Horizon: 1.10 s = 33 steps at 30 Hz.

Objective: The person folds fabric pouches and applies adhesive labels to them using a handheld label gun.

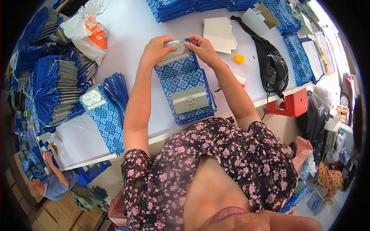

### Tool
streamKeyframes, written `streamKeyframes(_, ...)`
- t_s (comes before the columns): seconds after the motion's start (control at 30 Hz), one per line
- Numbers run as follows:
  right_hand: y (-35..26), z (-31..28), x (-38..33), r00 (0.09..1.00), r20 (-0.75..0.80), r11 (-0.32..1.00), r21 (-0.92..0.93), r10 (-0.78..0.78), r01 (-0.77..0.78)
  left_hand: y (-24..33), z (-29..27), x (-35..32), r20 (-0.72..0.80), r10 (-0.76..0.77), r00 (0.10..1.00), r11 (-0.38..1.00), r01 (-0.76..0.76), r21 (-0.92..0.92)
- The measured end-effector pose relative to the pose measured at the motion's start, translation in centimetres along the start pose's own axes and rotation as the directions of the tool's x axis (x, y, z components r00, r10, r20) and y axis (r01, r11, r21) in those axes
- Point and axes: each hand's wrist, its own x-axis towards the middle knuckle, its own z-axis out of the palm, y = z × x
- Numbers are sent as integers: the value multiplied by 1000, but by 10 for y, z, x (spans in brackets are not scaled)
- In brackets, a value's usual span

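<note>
My left hand (156, 49) and my right hand (202, 47) both pinch the far end of a flat blue patterned paper bag (181, 75), at its grey label band (175, 52). The bag lies on a white table (131, 30), on top of a small pile of like bags; the lower one shows a grey band with a round emblem (190, 100). My forearms reach up from my flowered dress.
Finished bags (105, 119) and big bundles of folded blue bags (54, 88) lie left. White card sheets (219, 34), a yellow object (239, 58), a black bag (271, 65) sit right. A plastic sack (86, 32) back left. A seated person (50, 184) lower left. Red stool (291, 106).
</note>
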Motion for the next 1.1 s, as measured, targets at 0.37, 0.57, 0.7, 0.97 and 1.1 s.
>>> streamKeyframes(0.37, 3, -11, -2, 997, -79, 1000, -11, 8, -8, -1, 6, 5, 12, -33, 999, 999, 33, -3)
streamKeyframes(0.57, 1, -6, -3, 993, -114, 999, 39, -4, 9, 3, 3, 6, 24, 3, 1000, 999, -4, 33)
streamKeyframes(0.7, 8, -20, -9, 986, -155, 997, 41, -58, 65, 7, 18, 21, 122, -4, 993, 998, -3, 60)
streamKeyframes(0.97, 16, -136, -47, 987, -131, 568, -821, -96, -54, 2, 62, 40, 146, 40, 988, 991, -58, 123)
streamKeyframes(1.1, 42, -171, -88, 968, -174, 253, -943, 180, -216, -9, 69, 47, 140, -1, 990, 999, -7, 54)
